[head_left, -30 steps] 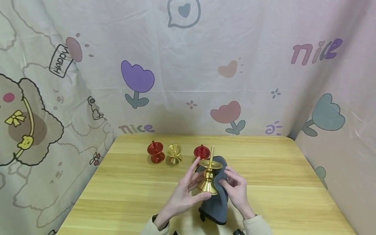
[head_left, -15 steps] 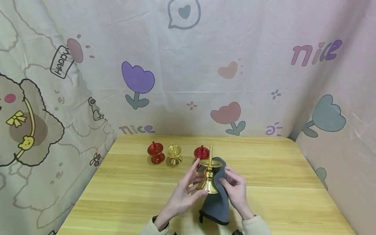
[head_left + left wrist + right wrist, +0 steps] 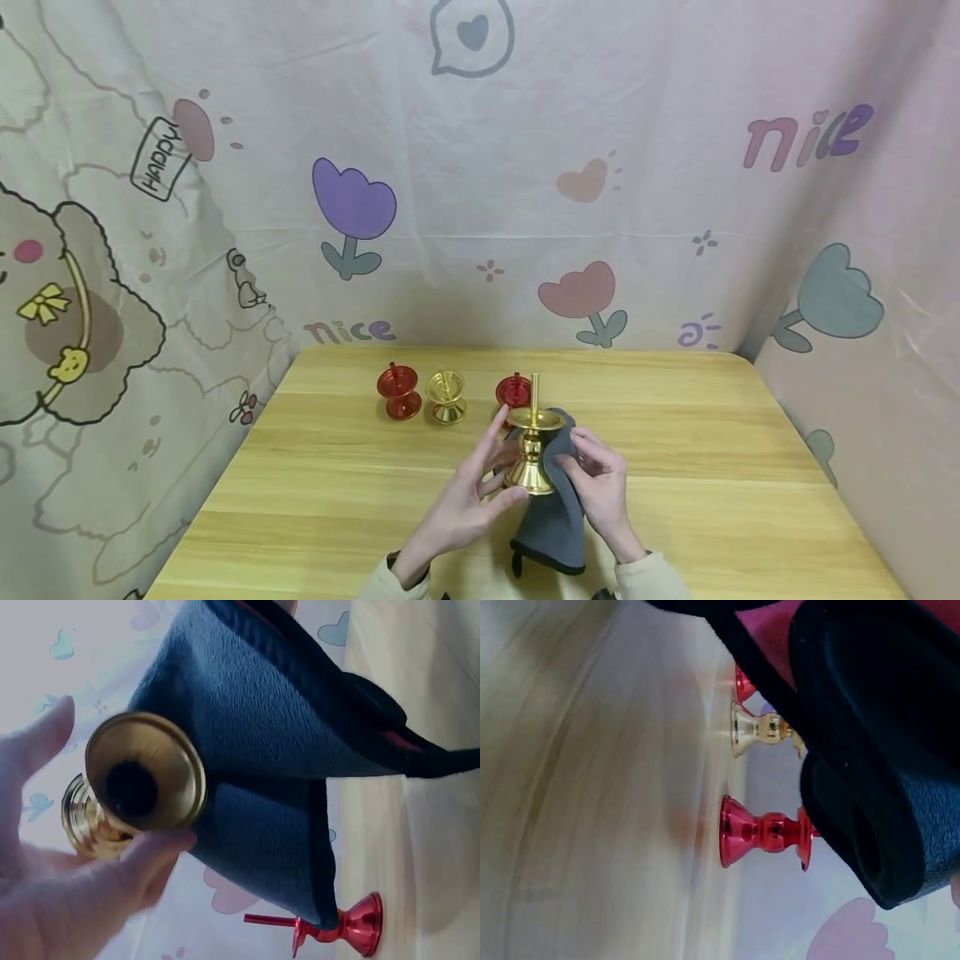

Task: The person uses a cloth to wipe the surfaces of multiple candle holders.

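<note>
My left hand point(image 3: 468, 504) grips a shiny gold candle holder point(image 3: 530, 475) upright above the table, with thumb and fingers round its base. Its hollow underside point(image 3: 161, 754) faces the left wrist view, dark in the middle. My right hand point(image 3: 602, 483) pinches a dark grey cloth point(image 3: 551, 533) with black edging, which hangs down behind and beside the holder and lies against its right side. Folds of the cloth point(image 3: 877, 802) fill the upper right of the right wrist view, where a bit of pink lining shows.
On the wooden table point(image 3: 712, 433), toward the back, stand a red candle holder point(image 3: 400, 392), a smaller gold one point(image 3: 447, 396) and another red one point(image 3: 514, 389), partly behind the held holder. A printed curtain point(image 3: 660, 208) rises behind the table and along both sides.
The gold candle holder and the cloth shift slightly left, and the holder stands more upright. Both hands keep their hold; the holders on the table stay put.
</note>
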`<state>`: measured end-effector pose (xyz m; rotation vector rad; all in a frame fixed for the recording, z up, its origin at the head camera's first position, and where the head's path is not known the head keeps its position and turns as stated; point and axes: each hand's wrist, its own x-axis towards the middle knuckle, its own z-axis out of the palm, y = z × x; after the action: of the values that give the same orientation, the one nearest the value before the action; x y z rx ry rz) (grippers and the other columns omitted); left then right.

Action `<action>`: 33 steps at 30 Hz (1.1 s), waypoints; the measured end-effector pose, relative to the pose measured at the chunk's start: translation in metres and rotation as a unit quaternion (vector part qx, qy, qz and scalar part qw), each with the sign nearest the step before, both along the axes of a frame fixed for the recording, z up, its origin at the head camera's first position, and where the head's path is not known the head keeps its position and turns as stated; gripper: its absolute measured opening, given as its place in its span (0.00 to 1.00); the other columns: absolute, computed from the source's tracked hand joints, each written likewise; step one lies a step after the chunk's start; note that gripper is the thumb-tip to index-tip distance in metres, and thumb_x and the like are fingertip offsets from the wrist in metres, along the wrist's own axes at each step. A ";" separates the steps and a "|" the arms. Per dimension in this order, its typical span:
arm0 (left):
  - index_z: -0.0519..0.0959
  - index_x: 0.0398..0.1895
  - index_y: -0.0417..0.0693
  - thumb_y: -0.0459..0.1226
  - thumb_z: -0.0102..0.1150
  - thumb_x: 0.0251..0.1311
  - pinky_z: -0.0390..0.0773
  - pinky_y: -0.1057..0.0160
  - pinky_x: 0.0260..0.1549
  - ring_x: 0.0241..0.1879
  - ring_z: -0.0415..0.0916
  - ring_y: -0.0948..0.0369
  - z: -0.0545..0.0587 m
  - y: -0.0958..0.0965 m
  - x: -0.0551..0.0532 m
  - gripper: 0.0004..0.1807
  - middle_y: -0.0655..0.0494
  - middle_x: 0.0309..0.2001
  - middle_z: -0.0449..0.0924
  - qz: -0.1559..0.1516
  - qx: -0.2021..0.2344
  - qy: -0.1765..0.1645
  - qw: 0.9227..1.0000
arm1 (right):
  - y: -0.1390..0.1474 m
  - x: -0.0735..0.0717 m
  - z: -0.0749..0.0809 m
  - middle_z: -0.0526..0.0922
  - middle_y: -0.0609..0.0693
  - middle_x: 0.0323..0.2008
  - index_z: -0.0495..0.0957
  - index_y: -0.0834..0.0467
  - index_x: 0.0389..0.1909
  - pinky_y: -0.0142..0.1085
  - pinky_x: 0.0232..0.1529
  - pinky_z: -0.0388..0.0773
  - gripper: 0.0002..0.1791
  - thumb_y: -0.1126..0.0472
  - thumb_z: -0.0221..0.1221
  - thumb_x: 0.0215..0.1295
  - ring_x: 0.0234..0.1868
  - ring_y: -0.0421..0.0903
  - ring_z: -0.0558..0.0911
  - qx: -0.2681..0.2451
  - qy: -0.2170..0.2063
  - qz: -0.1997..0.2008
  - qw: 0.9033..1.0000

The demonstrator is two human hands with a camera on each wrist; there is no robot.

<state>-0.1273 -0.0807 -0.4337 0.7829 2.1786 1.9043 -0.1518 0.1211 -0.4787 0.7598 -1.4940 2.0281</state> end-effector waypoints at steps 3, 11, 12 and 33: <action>0.40 0.81 0.74 0.38 0.71 0.60 0.76 0.41 0.62 0.66 0.68 0.43 0.000 0.002 0.000 0.57 0.43 0.69 0.65 0.017 -0.004 -0.028 0.999 | -0.001 0.000 -0.003 0.86 0.39 0.50 0.86 0.61 0.49 0.22 0.46 0.82 0.29 0.89 0.58 0.51 0.49 0.32 0.84 0.009 0.014 -0.012 1.000; 0.43 0.83 0.61 0.34 0.68 0.60 0.79 0.47 0.60 0.61 0.75 0.41 -0.005 0.002 -0.003 0.55 0.37 0.62 0.75 0.040 0.018 0.022 0.999 | -0.008 -0.005 -0.001 0.84 0.50 0.43 0.85 0.71 0.46 0.21 0.44 0.81 0.19 0.86 0.62 0.52 0.46 0.34 0.83 0.036 0.115 -0.067 0.990; 0.42 0.83 0.61 0.34 0.67 0.62 0.78 0.45 0.61 0.63 0.73 0.39 -0.006 0.001 -0.004 0.54 0.35 0.64 0.73 0.029 0.024 0.020 0.999 | -0.008 -0.005 -0.001 0.85 0.48 0.45 0.85 0.70 0.48 0.21 0.44 0.81 0.23 0.88 0.60 0.52 0.46 0.34 0.83 0.025 0.095 -0.053 0.994; 0.49 0.82 0.55 0.36 0.78 0.50 0.81 0.60 0.57 0.50 0.81 0.59 0.000 -0.004 -0.007 0.59 0.48 0.49 0.83 0.065 -0.033 0.108 0.991 | -0.011 0.000 0.003 0.84 0.45 0.48 0.84 0.72 0.47 0.23 0.45 0.82 0.25 0.91 0.57 0.49 0.48 0.34 0.83 0.008 0.086 -0.023 0.996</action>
<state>-0.1346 -0.0846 -0.4334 0.8954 2.4635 1.8717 -0.1515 0.1102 -0.4760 0.8755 -1.4183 1.8678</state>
